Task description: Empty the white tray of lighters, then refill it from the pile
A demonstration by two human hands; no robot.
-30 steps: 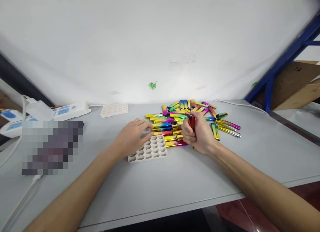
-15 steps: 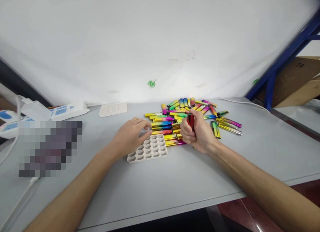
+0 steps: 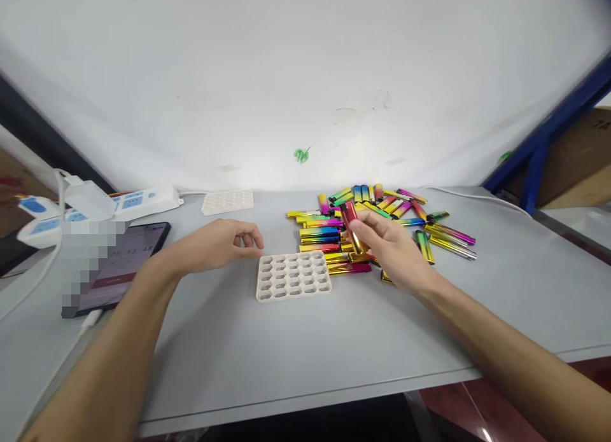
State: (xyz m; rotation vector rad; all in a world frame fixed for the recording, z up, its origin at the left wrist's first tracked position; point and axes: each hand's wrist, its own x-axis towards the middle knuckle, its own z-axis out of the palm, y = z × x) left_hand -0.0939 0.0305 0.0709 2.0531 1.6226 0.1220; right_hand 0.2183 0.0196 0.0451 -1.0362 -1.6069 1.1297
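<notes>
My right hand (image 3: 389,241) grips a shiny red-and-gold lighter (image 3: 352,226) between thumb and fingers, tilted above the pile. Beneath and around it lie many metallic lighters (image 3: 319,235) in yellow, blue, green, pink and red, some in rows and others scattered. A cream tray (image 3: 293,276) with rows of elongated holes lies flat to the left of the pile, nothing standing in its holes. Just beyond the tray's left edge hovers my left hand (image 3: 226,243), fingers loosely bent, thumb apart, holding nothing.
A second cream tray (image 3: 228,201) lies near the wall. At left are a phone (image 3: 128,257), partly pixelated, with a white cable (image 3: 90,320), and a white power strip (image 3: 143,201) with plugs. A thin cord (image 3: 477,194) runs along the back right toward a blue frame (image 3: 534,175).
My left hand has drawn left, away from the tray and lighters. My right hand has turned, and the lighter in it now shows its length. The whole view has shifted slightly.
</notes>
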